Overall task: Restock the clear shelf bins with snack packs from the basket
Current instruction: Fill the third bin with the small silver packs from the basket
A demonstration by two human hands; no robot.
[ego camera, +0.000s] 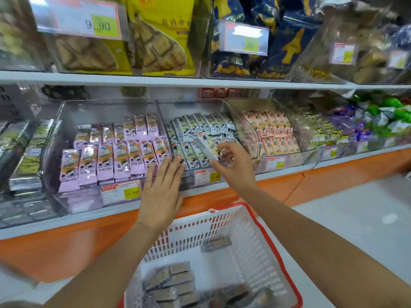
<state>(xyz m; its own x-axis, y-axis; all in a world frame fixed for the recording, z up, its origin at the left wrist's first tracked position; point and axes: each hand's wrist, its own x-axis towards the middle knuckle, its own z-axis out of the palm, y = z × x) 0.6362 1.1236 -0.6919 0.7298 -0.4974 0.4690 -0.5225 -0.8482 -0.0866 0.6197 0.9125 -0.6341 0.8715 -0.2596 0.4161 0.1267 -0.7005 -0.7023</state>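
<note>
The right hand [233, 165] pinches one pale snack pack [205, 146] between thumb and fingertips, holding it tilted just above the front rows of the middle bin [163, 121], the clear one filled with grey-and-white packs. The left hand [163, 192] is wide and flat with its fingers straight. Its tips touch the front left corner of that bin, close to the divider, and it grips nothing. Below and in front of the bin hangs the white basket [262, 227] with its red rim, and dark packs [171, 283] lie loose on its floor. The grip looks light and sits at one end of the pack, so the pack could slip and land crosswise on the standing rows. Pushed in at this tilt, it may also knock neighbours flat, or slide over the low front wall past the price tag [208, 176]. The held wrapper looks paler than the stock under it, so a wrong-bin mix-up is possible; I cannot tell for sure. Left of the middle bin stand lilac packs [104, 161], and right of it peach packs [273, 130]. All rest on a white shelf [289, 185] with an orange front, under an upper shelf [155, 80] of large bags. Pale floor [355, 207] lies to the bin's lower right.
</note>
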